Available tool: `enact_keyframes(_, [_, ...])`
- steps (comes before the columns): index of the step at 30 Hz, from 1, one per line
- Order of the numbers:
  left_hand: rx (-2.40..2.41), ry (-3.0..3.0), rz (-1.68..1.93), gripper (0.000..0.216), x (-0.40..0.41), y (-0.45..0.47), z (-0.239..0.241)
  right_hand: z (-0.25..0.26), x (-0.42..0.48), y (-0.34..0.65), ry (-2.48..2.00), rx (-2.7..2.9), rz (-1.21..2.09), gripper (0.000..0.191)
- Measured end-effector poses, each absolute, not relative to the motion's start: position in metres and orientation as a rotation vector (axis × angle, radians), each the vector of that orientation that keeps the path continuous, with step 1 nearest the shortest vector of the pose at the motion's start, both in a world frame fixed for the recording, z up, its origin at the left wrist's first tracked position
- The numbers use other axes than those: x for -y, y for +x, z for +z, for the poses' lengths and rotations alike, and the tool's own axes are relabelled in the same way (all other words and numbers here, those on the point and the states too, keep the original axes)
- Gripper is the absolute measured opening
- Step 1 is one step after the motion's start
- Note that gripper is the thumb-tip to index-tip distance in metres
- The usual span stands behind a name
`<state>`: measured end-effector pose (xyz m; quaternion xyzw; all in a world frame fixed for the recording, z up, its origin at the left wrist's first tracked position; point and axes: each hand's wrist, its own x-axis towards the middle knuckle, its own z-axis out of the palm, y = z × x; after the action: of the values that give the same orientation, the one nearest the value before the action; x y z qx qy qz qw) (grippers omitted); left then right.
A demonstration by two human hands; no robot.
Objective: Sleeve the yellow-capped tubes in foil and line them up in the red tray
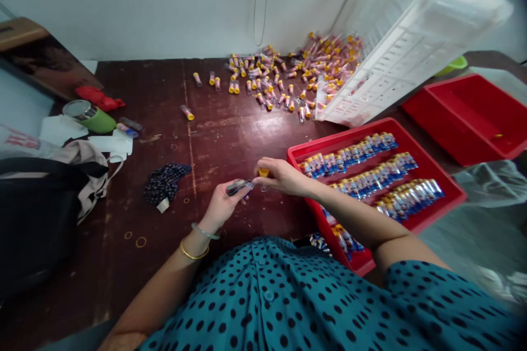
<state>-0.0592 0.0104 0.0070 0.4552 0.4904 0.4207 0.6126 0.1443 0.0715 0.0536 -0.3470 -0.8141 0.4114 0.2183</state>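
Note:
Over the table, close in front of my body, both hands meet. My left hand (222, 205) is closed around a small dark and clear plastic packet (236, 187), whose exact kind I cannot make out. Pinched in the fingers of my right hand (282, 176) is a small clear tube with a yellow cap (263, 173); the fingers partly hide it. The tube and the packet are nearly touching. To the right, a red tray (294, 152) holds several rows of blue-and-silver wrapped tubes with yellow tops (370, 178).
Many loose yellow-capped tubes (267, 82) lie at the back, spilling from a tipped white basket (395, 55). A red bin (461, 120) stands far right. At left are a dark patterned cloth (167, 182), a green jar (96, 119), a black bag (37, 225) and rubber bands (140, 242).

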Motion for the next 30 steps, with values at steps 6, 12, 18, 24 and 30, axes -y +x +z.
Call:
enact_keyframes(6, [-1.035, 0.775, 1.017, 0.027, -0.010, -0.052, -0.005, 0.056, -0.076, 0.176, -1.051, 1.653, 1.639, 0.029])
enact_keyframes(12, [-0.966, 0.745, 1.027, 0.027, -0.018, -0.032, 0.000, 0.061, -0.074, 0.181, -1.004, 1.255, 1.744, 0.033])
enact_keyframes(18, [-0.937, 0.795, 0.979, 0.027, -0.023, -0.023, -0.001, 0.063, -0.073, 0.183, -1.072, 1.526, 1.535, 0.028])
enact_keyframes(24, [-0.929, 0.829, 0.892, 0.029, -0.023, -0.017, -0.007, 0.063, -0.069, 0.190, -1.075, 1.501, 1.446, 0.034])
enact_keyframes(30, [-0.898, 0.787, 0.907, 0.031, -0.029, -0.015, -0.006, 0.069, -0.073, 0.193, -1.045, 1.261, 1.554, 0.037])
